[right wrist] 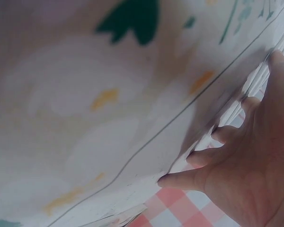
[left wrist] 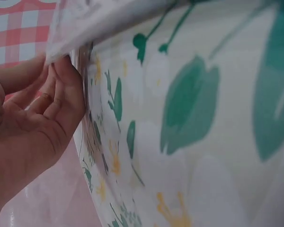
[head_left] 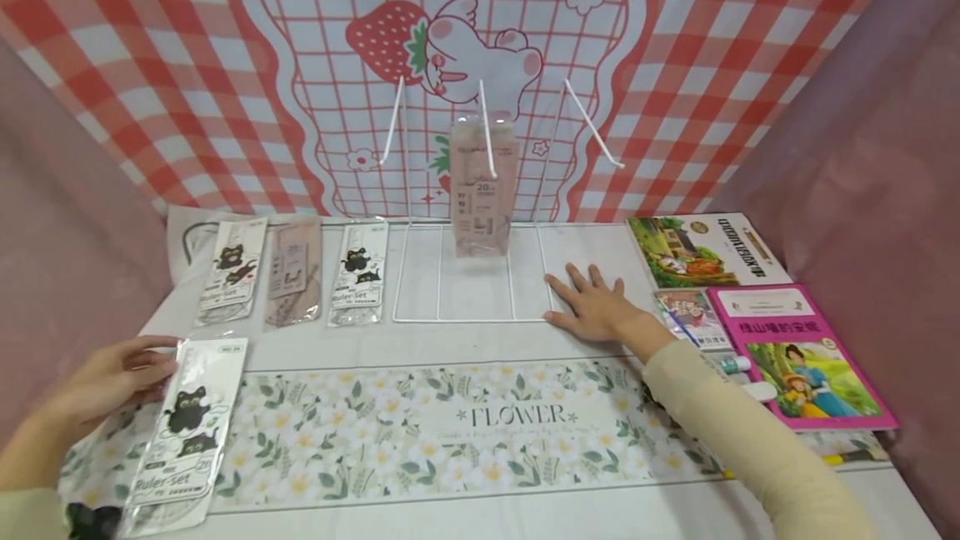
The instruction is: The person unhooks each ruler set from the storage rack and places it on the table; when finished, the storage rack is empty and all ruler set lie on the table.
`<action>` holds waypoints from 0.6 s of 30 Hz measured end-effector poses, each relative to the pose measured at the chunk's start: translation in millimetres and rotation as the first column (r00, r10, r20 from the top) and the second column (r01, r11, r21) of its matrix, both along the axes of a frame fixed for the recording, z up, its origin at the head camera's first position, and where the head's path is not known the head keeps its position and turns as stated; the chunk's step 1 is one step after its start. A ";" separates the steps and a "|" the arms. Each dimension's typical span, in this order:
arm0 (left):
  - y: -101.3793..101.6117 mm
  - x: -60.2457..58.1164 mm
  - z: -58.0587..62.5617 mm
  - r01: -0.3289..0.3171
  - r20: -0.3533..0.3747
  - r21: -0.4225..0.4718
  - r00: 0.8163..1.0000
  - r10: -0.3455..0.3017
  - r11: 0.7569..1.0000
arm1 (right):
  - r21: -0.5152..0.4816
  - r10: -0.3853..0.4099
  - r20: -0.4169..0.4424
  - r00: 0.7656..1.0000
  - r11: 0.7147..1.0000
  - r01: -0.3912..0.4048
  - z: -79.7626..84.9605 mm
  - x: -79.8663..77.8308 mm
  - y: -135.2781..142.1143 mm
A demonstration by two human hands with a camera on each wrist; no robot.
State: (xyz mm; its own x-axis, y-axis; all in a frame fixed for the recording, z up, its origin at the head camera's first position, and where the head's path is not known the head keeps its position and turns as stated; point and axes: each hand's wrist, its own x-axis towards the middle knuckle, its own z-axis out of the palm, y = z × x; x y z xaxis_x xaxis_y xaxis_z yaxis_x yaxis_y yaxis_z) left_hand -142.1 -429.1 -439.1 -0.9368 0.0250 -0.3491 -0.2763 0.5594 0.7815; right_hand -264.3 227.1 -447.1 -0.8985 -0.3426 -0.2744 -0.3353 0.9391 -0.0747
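My left hand (head_left: 120,377) pinches the upper left edge of a clear-wrapped ruler set (head_left: 183,432) with black cat pictures, at the front left of the table. In the left wrist view, thumb and fingers (left wrist: 49,80) meet at the edge of that packet. With fingers spread, my right hand (head_left: 596,307) rests on the table, its fingertips at the right side of a white wire rack (head_left: 468,321). From the rack's middle hook hangs a pink ruler packet (head_left: 483,198); two other hooks stick out on either side.
Left of the rack lie two more cat ruler sets (head_left: 232,269) (head_left: 358,273) with a pink packet (head_left: 294,273) between them. Books (head_left: 701,250) (head_left: 806,373), a small booklet (head_left: 693,319) and pens lie at the right. A floral mat (head_left: 450,432) runs across the front.
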 end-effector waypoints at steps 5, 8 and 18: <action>0.2 -0.2 -0.3 0.014 0.034 0.042 0.999 -0.015 0.999 | 0.009 0.004 0.000 1.000 1.000 -0.004 -2.2 -1.4 0.7; -3.3 0.9 -2.4 0.041 0.010 0.098 0.999 -0.042 0.994 | 0.015 0.007 -0.004 1.000 1.000 -0.007 -1.6 -1.0 0.3; -12.1 6.4 8.7 0.191 -0.100 -0.038 0.976 -0.194 0.981 | 0.009 0.004 -0.003 1.000 1.000 -0.004 1.9 0.1 -0.5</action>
State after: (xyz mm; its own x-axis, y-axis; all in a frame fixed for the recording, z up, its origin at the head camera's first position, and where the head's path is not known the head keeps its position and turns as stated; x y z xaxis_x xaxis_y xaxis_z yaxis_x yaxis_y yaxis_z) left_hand -135.7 -441.2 -430.4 -0.9462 0.1995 -0.2546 -0.0808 0.6163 0.7833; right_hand -264.2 226.6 -445.2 -0.8980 -0.3433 -0.2752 -0.3388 0.9386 -0.0652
